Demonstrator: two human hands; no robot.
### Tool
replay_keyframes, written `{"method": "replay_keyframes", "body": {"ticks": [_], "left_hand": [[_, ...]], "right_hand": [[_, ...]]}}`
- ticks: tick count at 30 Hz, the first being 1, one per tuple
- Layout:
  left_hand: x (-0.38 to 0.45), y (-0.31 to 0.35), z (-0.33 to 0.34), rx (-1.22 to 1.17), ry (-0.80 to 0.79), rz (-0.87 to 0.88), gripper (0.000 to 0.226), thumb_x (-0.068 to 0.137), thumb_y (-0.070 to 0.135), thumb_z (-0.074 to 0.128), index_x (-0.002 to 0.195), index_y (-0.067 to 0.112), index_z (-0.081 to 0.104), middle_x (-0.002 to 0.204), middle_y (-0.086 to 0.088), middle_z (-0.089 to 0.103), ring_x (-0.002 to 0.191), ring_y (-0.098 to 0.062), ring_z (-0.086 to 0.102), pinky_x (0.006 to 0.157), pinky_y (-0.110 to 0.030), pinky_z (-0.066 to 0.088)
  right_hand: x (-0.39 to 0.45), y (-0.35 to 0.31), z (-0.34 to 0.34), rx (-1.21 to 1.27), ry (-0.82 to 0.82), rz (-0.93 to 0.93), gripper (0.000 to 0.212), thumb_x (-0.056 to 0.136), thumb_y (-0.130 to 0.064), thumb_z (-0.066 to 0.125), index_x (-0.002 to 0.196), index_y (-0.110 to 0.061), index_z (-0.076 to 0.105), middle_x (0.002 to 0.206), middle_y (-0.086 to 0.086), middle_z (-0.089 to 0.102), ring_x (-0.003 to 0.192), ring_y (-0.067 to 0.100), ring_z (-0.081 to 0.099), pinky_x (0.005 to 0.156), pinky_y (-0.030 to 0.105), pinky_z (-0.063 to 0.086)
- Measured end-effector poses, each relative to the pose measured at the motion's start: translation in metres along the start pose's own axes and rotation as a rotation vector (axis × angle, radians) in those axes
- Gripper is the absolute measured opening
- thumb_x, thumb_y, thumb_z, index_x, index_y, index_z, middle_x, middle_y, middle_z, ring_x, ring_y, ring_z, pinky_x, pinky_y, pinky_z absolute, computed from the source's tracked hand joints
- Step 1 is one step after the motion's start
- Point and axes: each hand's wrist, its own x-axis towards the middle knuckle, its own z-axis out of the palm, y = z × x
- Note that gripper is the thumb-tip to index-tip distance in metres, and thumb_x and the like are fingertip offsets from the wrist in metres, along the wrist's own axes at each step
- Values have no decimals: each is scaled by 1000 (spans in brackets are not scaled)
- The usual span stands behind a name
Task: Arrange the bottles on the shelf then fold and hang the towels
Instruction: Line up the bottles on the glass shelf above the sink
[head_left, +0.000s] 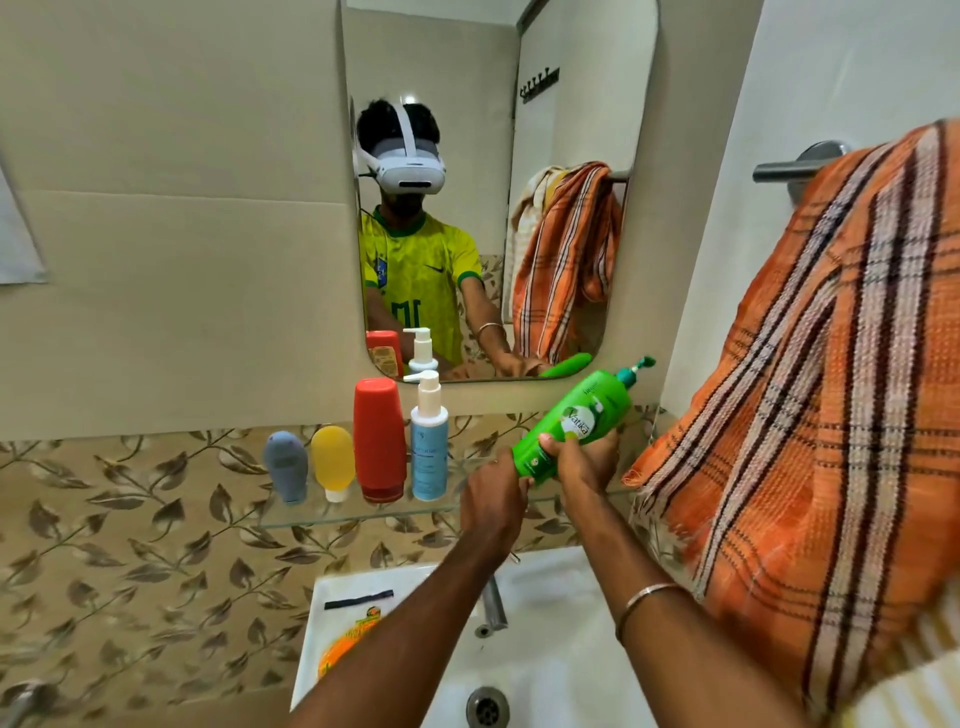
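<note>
Presently both hands are gripping the green pump bottle (574, 423), tilted above the glass shelf (363, 512): right hand (584, 467) curling round its lower body, left hand (493, 499) closing fingers on its base.

Both arms reach forward over the sink (545, 597), close together. Left hand (491, 501) is curled, fingers touching the base of the green bottle (574, 423). Right hand (584, 465) wraps its lower half (thumb on front), bangle (644, 603) on that wrist.
</note>
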Motion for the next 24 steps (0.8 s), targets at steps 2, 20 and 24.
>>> {"method": "replay_keyframes", "body": {"ticks": [2, 20, 24], "left_hand": [[-2, -2, -2, -7, 29, -48, 36, 93, 35, 66, 121, 16, 52, 101, -6, 72, 90, -25, 68, 72, -36, 54], [-17, -23, 1, 26, 98, -289, 18, 97, 35, 61, 96, 17, 62, 83, 2, 64, 75, -18, 60, 62, -31, 50], [-22, -22, 0, 37, 91, -290, 17, 98, 31, 61, 99, 15, 61, 82, 2, 57, 74, -17, 55, 61, -28, 43]], "right_hand": [[-18, -10, 3, -92, -72, -88, 110, 47, -14, 96, 143, -12, 42, 132, 14, 63, 115, 32, 65, 100, 48, 54], [-60, -23, 13, -283, -548, -394, 102, 63, 2, 90, 142, -30, 35, 139, 2, 59, 125, 21, 58, 98, 46, 56], [-61, -22, 16, -289, -544, -396, 101, 64, 1, 90, 141, -33, 33, 137, 2, 59, 123, 21, 59, 96, 48, 57]]}}
